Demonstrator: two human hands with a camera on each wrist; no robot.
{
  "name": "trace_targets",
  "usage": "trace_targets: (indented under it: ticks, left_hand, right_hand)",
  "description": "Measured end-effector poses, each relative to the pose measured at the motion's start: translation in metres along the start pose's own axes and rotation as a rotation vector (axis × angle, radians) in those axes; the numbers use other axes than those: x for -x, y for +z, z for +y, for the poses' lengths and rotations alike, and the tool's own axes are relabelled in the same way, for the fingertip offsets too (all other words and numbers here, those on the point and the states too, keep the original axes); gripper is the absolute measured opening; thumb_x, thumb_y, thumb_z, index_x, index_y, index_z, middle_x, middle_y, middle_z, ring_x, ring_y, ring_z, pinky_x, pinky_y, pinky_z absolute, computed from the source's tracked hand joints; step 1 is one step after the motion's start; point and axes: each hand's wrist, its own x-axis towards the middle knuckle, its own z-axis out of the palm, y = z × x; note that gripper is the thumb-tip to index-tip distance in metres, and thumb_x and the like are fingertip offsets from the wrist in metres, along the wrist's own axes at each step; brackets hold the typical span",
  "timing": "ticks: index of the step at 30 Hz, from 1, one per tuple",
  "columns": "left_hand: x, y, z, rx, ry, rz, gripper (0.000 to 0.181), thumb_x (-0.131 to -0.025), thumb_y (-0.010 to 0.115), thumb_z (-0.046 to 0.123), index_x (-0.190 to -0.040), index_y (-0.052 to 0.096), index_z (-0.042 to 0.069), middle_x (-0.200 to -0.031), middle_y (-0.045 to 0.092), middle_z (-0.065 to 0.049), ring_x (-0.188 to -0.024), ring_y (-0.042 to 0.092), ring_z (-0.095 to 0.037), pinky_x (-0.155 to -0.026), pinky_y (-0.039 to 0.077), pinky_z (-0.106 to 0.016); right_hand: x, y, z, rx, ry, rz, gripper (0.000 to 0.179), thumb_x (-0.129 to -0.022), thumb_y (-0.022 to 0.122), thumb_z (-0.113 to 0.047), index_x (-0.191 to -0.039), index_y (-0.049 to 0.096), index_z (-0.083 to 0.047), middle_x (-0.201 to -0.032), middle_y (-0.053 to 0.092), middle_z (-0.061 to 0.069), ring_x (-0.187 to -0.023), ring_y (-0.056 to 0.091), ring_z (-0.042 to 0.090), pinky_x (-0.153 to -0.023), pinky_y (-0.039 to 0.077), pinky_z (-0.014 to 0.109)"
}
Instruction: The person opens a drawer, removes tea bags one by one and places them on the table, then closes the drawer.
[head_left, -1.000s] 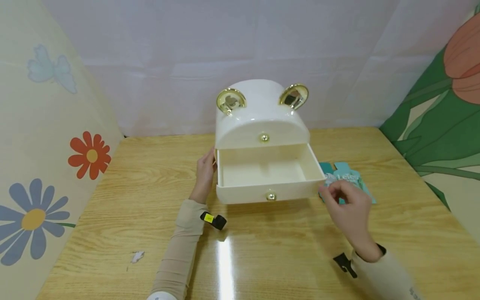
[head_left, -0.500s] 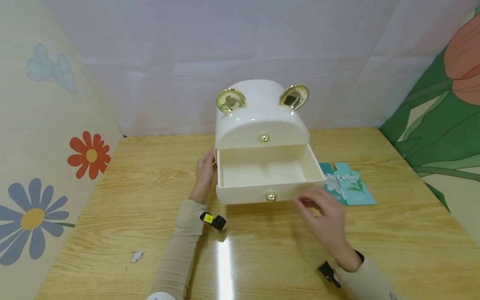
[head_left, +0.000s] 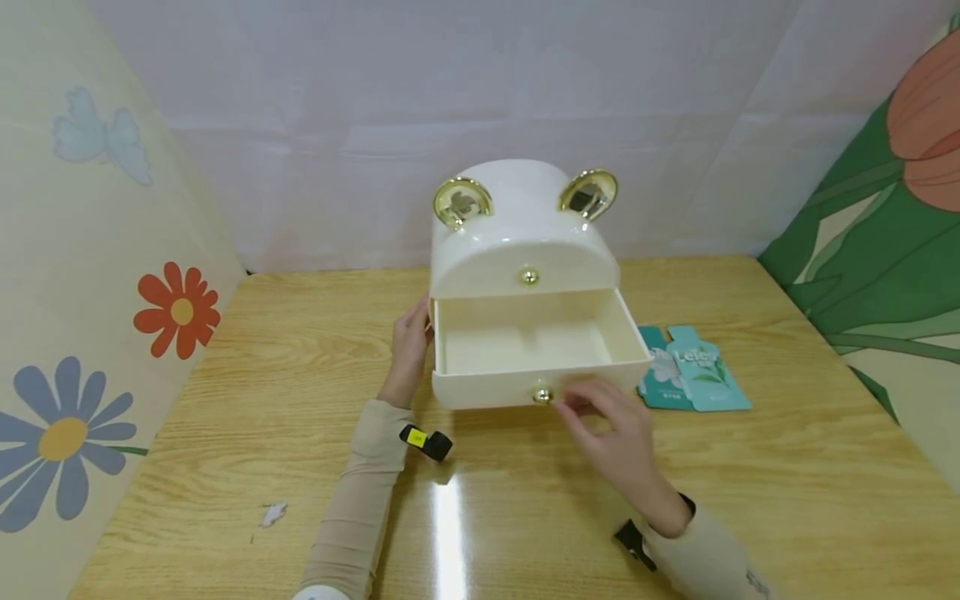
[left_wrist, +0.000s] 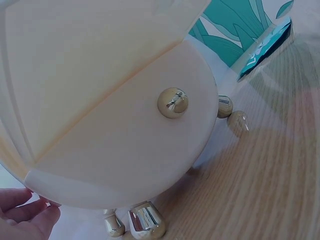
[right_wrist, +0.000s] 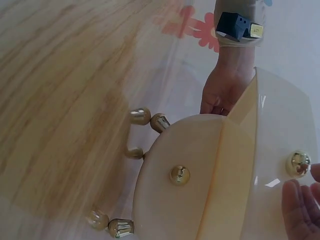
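A white storage box with gold mirrored ears stands on short gold feet. Its upper drawer is pulled out, and nothing shows inside. Below it, the rounded lower front carries another gold knob. My left hand steadies the box's left side, its fingertips partly hidden behind it. My right hand is in front of the pulled-out drawer, with thumb and fingertips right beside the gold drawer knob. In the right wrist view the fingers lie next to that knob, not around it.
Two green flat packets lie on the wooden table right of the box. A small white scrap lies at the front left. A white cloth backdrop stands behind, with flower-patterned panels on both sides.
My right hand has moved left along the drawer front, from its right corner to the knob, uncovering the green packets. The left hand, the box and the drawer have stayed put.
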Motion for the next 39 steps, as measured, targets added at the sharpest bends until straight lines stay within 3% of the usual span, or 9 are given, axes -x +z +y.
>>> trace_targets:
  ticks: [14,19,25,39]
  left_hand:
    - [-0.001,-0.001,-0.002,0.015,-0.001,-0.019,0.036,-0.097,0.043,0.017,-0.120,0.054,-0.008,-0.125,0.052,-0.018,-0.117,0.048,-0.022,-0.097,0.042,-0.033]
    - [-0.001,-0.001,-0.002,0.020,-0.005,-0.020,0.035,-0.097,0.042,0.016,-0.120,0.053,-0.009,-0.127,0.051,-0.018,-0.119,0.047,-0.022,-0.097,0.041,-0.031]
    - [-0.001,-0.001,-0.002,0.018,-0.013,-0.009,0.037,-0.097,0.042,0.017,-0.122,0.051,-0.008,-0.129,0.050,-0.017,-0.120,0.046,-0.023,-0.098,0.041,-0.031]
    - [-0.001,0.001,-0.002,0.024,-0.013,0.000,0.037,-0.096,0.044,0.017,-0.124,0.051,-0.006,-0.129,0.050,-0.017,-0.120,0.046,-0.024,-0.098,0.041,-0.031]
  right_hand:
    - [-0.001,0.010,0.001,-0.002,0.005,-0.107,0.026,-0.086,0.063,-0.021,-0.092,0.062,0.004,-0.080,0.066,0.013,-0.062,0.063,0.020,-0.056,0.053,0.018]
    - [0.000,0.012,0.002,0.018,0.002,-0.103,0.020,-0.075,0.071,-0.006,-0.092,0.063,0.003,-0.078,0.067,0.012,-0.059,0.063,0.020,-0.052,0.052,0.019]
    - [-0.003,0.013,0.000,0.032,0.014,-0.109,0.030,-0.062,0.073,0.007,-0.090,0.063,0.003,-0.078,0.067,0.011,-0.058,0.063,0.019,-0.053,0.052,0.018]
    - [-0.005,0.014,0.000,0.030,0.013,-0.098,0.029,-0.062,0.072,0.007,-0.090,0.063,0.003,-0.076,0.067,0.012,-0.057,0.062,0.018,-0.052,0.052,0.018]
